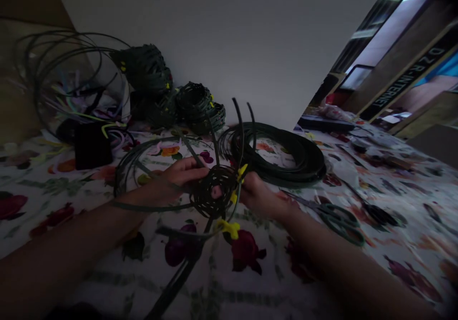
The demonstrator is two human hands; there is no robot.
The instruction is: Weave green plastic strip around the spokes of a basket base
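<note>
Behind a tabletop covered in fruit-patterned cloth stands a pale wall, with dim light over everything. Take the small woven round as the clock's centre, twelve toward the wall: it is held up over the cloth between both hands.

The left hand, at ten o'clock, pinches the round's edge between thumb and fingers. The right hand, at three, has its fingers curled in beside the yellow bits, which run from two to five; its fingertips are hidden, so I cannot tell whether it pinches a strand or the rim.

Loose dark strips stick out toward one, nine and seven o'clock. The step looks like working a strand round through these strips. To do it well, I would keep the left pinch firm and close to the last row, lay each pass snugly against the one inside, and keep the strips evenly fanned, turning the round rather than twisting the wrists. Pulling too hard would probably cup the flat centre.

The thick coil lies at two, the green-handled scissors between three and four, within easy reach of the right hand; woven baskets sit toward eleven.
</note>
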